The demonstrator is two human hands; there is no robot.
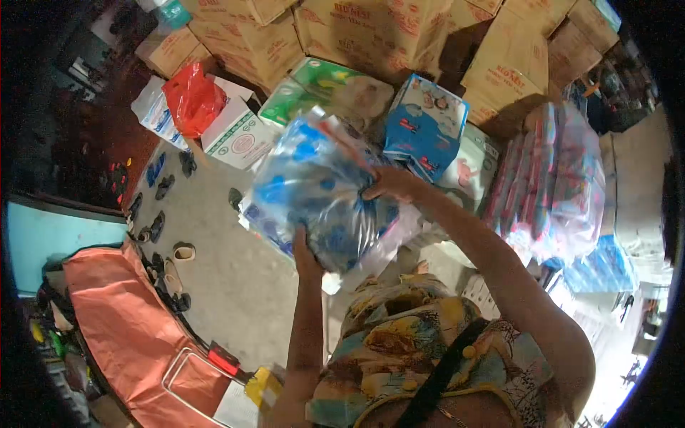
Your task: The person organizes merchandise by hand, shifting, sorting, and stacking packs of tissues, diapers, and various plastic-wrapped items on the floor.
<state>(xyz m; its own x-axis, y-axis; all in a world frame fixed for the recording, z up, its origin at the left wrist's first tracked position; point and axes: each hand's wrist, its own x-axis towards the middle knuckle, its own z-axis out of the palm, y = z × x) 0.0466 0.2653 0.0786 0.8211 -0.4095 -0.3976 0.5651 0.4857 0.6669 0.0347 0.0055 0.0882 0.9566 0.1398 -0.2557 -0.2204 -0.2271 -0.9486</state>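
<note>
A bulky clear plastic bag [314, 192] with blue-patterned packs inside is held up in front of me, somewhat blurred. My left hand [307, 257] grips its near lower side, thumb on the plastic. On the far right side of the bag, my right hand [392, 184] has its fingers closed on the gathered plastic. What exactly the packs contain I cannot tell. Just beyond my right hand stands a blue pack [426, 128] with pictures printed on it. Behind the bag lies a green and white wrapped pack [325, 93].
Stacked brown cartons [371, 36] line the back. A white box [239, 135] with a red plastic bag [193, 100] stands at the left. Several shoes [171, 274] lie on the floor near an orange-covered surface [128, 314]. Wrapped pink bundles [553, 185] are piled at the right.
</note>
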